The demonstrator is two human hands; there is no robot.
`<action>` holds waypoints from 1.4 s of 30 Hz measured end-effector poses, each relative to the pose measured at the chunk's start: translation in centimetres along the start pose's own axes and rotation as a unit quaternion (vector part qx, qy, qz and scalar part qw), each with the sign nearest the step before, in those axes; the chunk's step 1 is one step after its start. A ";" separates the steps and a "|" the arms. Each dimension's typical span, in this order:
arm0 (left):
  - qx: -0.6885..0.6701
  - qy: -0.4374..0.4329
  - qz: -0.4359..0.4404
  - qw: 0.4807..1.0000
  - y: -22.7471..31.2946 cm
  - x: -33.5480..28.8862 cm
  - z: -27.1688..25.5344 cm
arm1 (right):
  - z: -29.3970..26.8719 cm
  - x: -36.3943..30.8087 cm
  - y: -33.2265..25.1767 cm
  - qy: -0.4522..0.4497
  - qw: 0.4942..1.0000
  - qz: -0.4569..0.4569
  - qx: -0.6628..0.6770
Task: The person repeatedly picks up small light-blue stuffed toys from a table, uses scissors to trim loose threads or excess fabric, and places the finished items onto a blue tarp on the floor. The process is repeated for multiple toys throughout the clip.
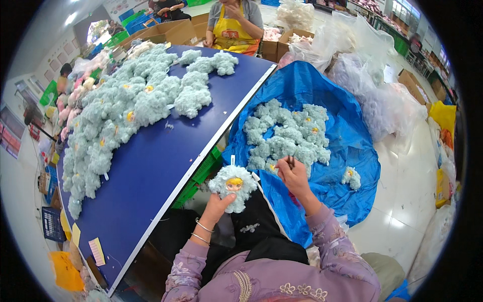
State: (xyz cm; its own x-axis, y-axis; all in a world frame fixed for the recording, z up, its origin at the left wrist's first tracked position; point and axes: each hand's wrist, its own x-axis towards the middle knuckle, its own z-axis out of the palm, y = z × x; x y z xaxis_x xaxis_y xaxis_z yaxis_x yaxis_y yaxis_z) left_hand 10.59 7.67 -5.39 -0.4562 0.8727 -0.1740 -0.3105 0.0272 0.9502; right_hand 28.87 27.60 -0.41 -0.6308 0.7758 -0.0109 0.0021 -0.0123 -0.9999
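Note:
Over my lap, my left hand [217, 207] is closed on the lower part of a fluffy pale-blue plush doll [244, 179]. The doll's round face under yellow hair points up, and a white loop stands at its top. To the right of it, my right hand [294, 178] is closed around a slim dark tool [290, 161], whose kind I cannot make out. The tool and the doll are apart. Beyond my right hand, a heap of similar plush dolls [287, 133] lies on a blue tarp [347, 126]. One more plush doll [351, 177] lies alone near the tarp's right side.
At my left stands a blue table [166, 151] with a white edge, bearing a large pile of pale-blue plush dolls [131, 95]. Green crates [204, 171] sit below its edge. A person in a yellow apron [236, 35] is at the far end. Clear plastic bags [372, 95] bulge beyond the tarp.

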 end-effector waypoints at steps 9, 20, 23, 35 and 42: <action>0.120 -0.058 0.063 0.989 8.3 -5.4 -4.6 | 12.6 -0.9 -4.5 -0.296 0.955 -0.033 -0.012; 0.303 -0.147 0.101 0.936 13.3 -5.9 -11.5 | 4.1 5.7 -7.5 -0.077 0.945 -0.127 -0.291; 0.227 0.011 0.083 0.970 14.6 -4.8 -15.9 | -5.5 9.8 -6.4 0.114 0.797 -0.130 -0.579; 0.132 0.212 0.170 0.953 13.2 -0.4 -18.0 | 24.8 22.1 -5.2 0.033 0.812 -0.288 -0.507; 0.180 0.261 0.173 0.933 14.3 -0.5 -17.6 | 24.0 23.0 -4.1 -0.006 0.859 -0.226 -0.459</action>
State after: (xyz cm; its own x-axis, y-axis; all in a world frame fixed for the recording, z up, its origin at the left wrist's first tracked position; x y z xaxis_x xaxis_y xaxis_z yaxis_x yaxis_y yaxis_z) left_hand -8.32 -0.90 3.76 -0.8497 0.5067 0.1456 0.1874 0.0321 0.9818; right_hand -4.27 30.41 3.63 -0.7363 0.5642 0.3736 0.3630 0.7952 -0.4856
